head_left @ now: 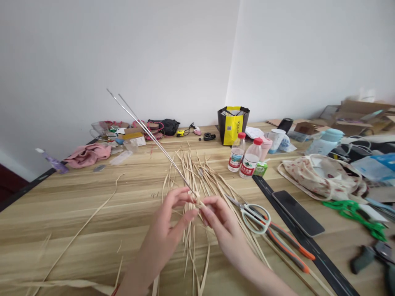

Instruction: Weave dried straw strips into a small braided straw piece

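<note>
Both hands are working right over the middle of the desk [77,197], close to the near side. The left hand [168,220] has its fingers pinched almost closed on a pale, flat strip [198,200] bunched around the low end of some thin metal rods [166,155]. The right hand [222,218] is pinching the same little bundle from the other side, thumb and fingertips nearly together. Can't tell from here exactly how the strip is wound, it's tiny and kinda blurry.

The rods poke up at a slant toward the far left, well above the wood. Under the hands and stretching away from them there's a messy spread of loose strips [188,164], plus one long stray strip [92,216] curving off on the left.

Just right of the right hand are pale-handled scissors [241,206], next to orange-and-grey tool handles [287,250]. A dark phone [298,212] lies further right, and two red-capped bottles [250,160] stand upright beyond the scissors, in front of a yellow-and-black bag [228,129].
</note>
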`<state>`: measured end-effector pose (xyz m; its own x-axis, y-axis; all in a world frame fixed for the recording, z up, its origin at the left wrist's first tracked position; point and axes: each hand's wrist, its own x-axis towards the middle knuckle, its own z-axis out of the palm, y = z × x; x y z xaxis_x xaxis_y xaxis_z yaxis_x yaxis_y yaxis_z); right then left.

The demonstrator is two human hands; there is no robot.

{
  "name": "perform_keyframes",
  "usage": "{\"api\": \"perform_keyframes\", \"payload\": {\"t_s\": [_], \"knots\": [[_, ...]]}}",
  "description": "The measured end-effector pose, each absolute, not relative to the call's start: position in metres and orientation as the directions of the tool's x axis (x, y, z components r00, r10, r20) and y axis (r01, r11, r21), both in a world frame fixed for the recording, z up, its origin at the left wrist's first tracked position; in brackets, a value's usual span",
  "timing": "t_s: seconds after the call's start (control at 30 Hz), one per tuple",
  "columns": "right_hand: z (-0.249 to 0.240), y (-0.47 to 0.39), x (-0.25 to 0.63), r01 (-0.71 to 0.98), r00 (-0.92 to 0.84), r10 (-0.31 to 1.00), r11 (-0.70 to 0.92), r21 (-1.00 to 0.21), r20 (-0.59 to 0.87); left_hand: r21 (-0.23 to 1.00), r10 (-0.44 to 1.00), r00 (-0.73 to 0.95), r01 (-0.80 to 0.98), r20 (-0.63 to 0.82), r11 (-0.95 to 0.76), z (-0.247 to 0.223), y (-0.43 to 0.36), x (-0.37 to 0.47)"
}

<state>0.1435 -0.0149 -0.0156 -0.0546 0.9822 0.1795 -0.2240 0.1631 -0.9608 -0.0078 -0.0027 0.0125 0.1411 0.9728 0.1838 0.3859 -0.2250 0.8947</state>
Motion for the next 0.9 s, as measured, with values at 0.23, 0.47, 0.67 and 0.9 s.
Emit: {"api": "perform_keyframes", "payload": {"t_s": [0.23,0.47,0.67,0.9], "knots": [[-0.023,-0.014,0.141,-0.196,-0.114,0.973,0.174,-0.965,0.199,0.957,0.969,0.105,0.167,0.223,-0.238,0.011,-0.002,0.001],[-0.012,-0.017,0.144,-0.248,-0.159,0.972,0.131,-0.96,0.174,0.98,0.983,0.123,0.127,0.135,-0.151,0.013,-0.003,0.005],[-0.009,-0.013,0.15,-0.152,-0.133,0.979,0.136,-0.979,0.157,0.985,0.985,0.119,0.1,0.126,-0.138,0.016,-0.005,0.004],[-0.01,-0.008,0.15,-0.425,-0.19,0.979,-0.018,-0.905,0.07,0.971,0.972,0.231,0.221,0.038,-0.09,0.012,-0.008,0.005]]}}
